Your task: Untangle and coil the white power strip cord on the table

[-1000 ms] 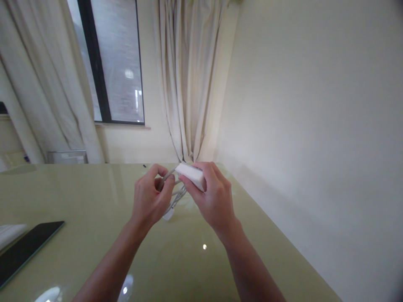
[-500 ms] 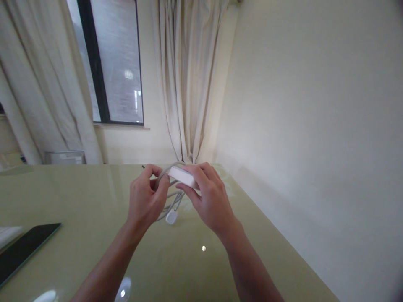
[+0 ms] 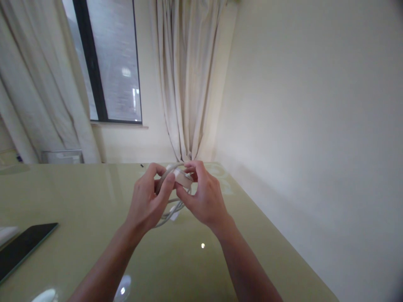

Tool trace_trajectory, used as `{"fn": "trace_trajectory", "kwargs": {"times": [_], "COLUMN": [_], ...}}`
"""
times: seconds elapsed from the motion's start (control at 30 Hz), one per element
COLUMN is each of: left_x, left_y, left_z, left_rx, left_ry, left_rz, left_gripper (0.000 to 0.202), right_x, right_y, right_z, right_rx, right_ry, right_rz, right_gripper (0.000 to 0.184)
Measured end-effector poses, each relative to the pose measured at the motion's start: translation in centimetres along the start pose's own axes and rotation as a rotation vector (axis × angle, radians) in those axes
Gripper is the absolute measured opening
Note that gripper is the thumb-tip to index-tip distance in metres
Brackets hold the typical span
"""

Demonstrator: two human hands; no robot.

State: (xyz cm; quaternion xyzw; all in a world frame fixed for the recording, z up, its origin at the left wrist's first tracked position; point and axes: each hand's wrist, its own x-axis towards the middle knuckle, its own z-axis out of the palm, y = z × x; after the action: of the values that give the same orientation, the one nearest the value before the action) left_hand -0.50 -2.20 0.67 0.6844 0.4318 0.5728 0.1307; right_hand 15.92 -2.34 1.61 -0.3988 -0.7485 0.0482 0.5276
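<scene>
Both my hands meet above the far part of a glossy olive table (image 3: 189, 268). My right hand (image 3: 203, 199) is closed round a white power adapter block (image 3: 181, 178), mostly hidden by its fingers. My left hand (image 3: 147, 201) pinches the grey-white cable (image 3: 168, 212) where it leaves the block. Loops of that cable hang below the two hands, just over the tabletop. The plug end is hidden behind the loops.
A dark flat slab (image 3: 23, 247) lies at the table's left edge beside something white (image 3: 6, 233). Behind the table are a window (image 3: 110, 63), cream curtains (image 3: 189, 75) and a pale wall (image 3: 315, 126) close along the right side.
The adapter has turned in my right hand and shows less. My left hand has drawn the cable closer to the block, and the hanging plug has gone out of sight.
</scene>
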Motion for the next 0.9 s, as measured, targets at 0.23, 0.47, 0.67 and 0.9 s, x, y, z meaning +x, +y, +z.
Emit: {"fn": "trace_trajectory", "kwargs": {"times": [0.23,0.47,0.67,0.9], "left_x": [0.7,1.0,1.1,1.1], "left_y": [-1.1,-1.3,-1.4,-2.9], "left_z": [-0.7,-1.1,-1.8,-1.3], "left_rx": [-0.022,-0.046,0.052,-0.132], "left_ry": [-0.028,0.035,0.052,0.057], "left_rz": [-0.088,0.024,-0.026,-0.101], "left_gripper": [0.040,0.051,0.047,0.042], "right_x": [0.2,0.3,0.3,1.5], "right_y": [-0.5,0.3,0.7,6.1], "right_z": [-1.8,-1.6,-1.1,0.5], "right_rx": [0.244,0.335,0.404,0.340], "right_ry": [-0.220,-0.281,-0.196,0.111], "right_rz": [0.003,-0.074,0.026,0.366], "right_gripper": [0.054,0.047,0.031,0.029]}}
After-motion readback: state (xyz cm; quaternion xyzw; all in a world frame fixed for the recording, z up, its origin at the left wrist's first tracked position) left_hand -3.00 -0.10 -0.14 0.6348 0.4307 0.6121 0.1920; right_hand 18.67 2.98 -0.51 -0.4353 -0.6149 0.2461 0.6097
